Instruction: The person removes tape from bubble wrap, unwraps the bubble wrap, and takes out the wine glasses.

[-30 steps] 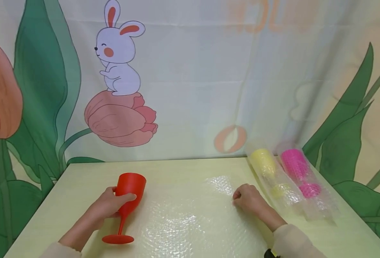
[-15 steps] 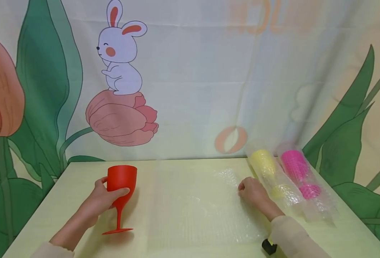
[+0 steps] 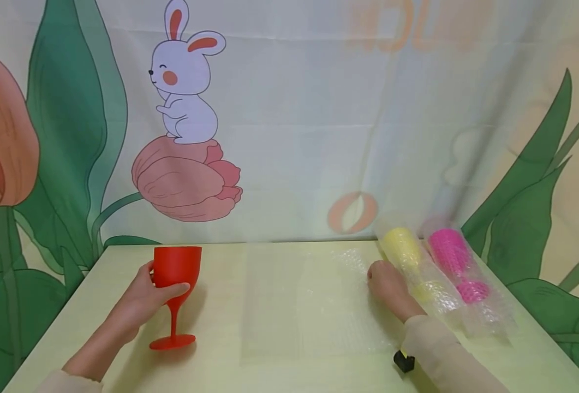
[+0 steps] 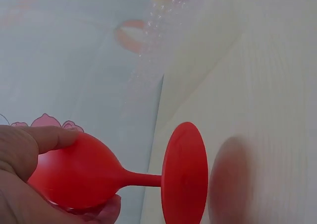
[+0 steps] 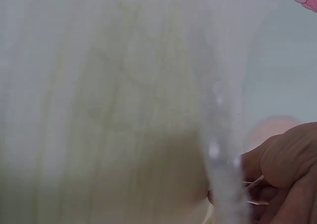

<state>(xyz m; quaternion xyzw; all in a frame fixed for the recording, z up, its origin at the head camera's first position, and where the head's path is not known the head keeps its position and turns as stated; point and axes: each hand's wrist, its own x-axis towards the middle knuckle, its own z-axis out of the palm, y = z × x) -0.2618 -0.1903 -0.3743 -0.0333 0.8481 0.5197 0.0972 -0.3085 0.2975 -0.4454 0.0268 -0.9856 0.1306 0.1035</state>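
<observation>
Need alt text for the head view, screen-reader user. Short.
A person's left hand holds a red goblet upright over a pale table, while the right hand grips a clear bubble-wrap sheet. A yellow goblet and a pink goblet lie wrapped at the right; behind is a backdrop showing a rabbit on a tulip.

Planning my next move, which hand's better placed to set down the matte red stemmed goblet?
Probably the left hand: it holds the goblet upright, while the right hand pinches the clear plastic bubble wrap.
</observation>
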